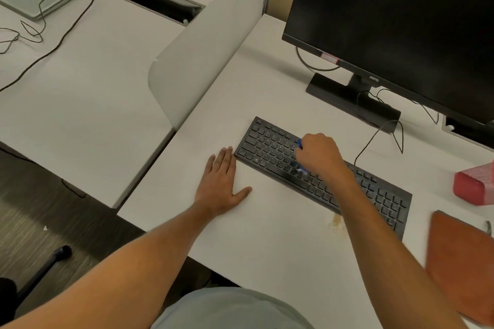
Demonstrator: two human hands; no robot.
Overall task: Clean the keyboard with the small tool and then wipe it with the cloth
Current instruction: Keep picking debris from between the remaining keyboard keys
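Black keyboard lies under the tool-gripping right hand, beside the flat left hand.

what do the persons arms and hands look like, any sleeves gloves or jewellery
Both forearms are bare up to the bottom edge of the picture, with no sleeve in view. The left hand and the right hand wear no gloves, and no ring, watch or bracelet shows on the fingers or wrists that are visible. The only clothing in sight is a pale grey garment at the bottom of the frame.

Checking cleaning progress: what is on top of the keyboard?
The right hand grips a small blue tool over the keyboard middle keys. The forearm covers keys beneath; the tool's tip is blurred.
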